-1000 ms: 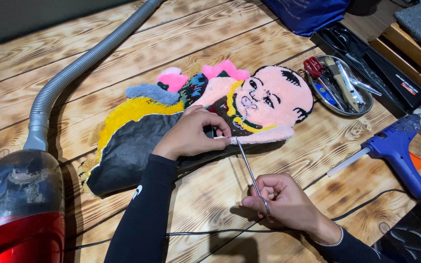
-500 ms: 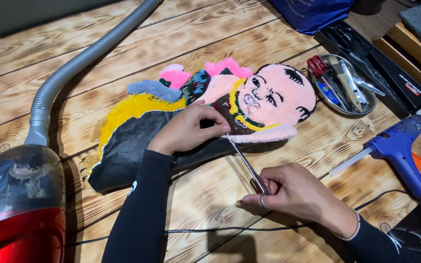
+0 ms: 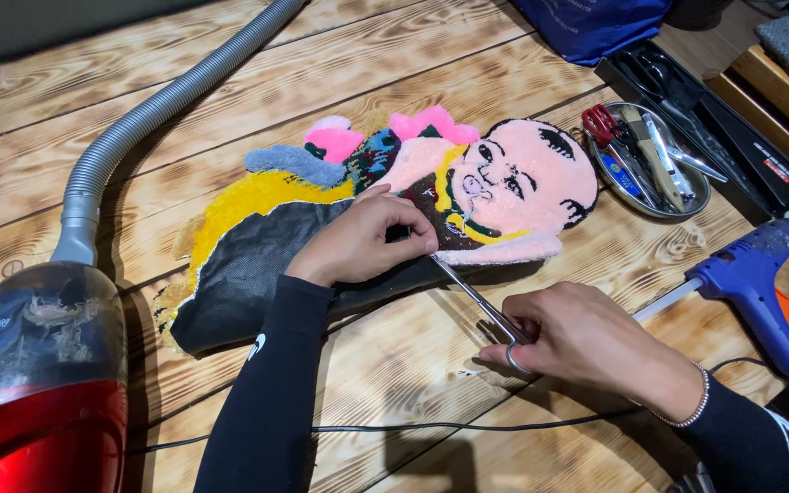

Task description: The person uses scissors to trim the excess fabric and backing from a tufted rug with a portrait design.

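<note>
The tufted rug piece [image 3: 385, 210] — a baby-faced figure with a peach head, yellow and dark body and pink bits on top — is lying flat in the middle of the wooden table [image 3: 230, 82], head pointing right toward the metal dish. Compared with half a second ago it's sitting in the same spot; what's changing is the hands. The thin scissors [image 3: 477, 301] are now tucked further in, tips disappearing under the left fingers right at the rug's lower edge below the chin, where a moment back they were angled a bit freer.

The left hand [image 3: 362, 237] is pressing down on the rug's dark middle, palm down, fingers curled and pinching the fabric edge, black sleeve running back toward the bottom of the frame. The right hand [image 3: 586, 342] is sitting lower right on the bare wood, closed around the scissor handles with a finger through the ring, knuckles up, a beaded bracelet at the wrist. It's slid slightly right since the earlier shot.

Further out: a round metal dish [image 3: 687, 196] of tools just right of the head, a blue glue gun [image 3: 760, 283] lying beside the right hand, a black cord [image 3: 394, 426] running under both forearms, and a red vacuum [image 3: 38, 383] with its grey hose [image 3: 157, 110] filling the left side.
</note>
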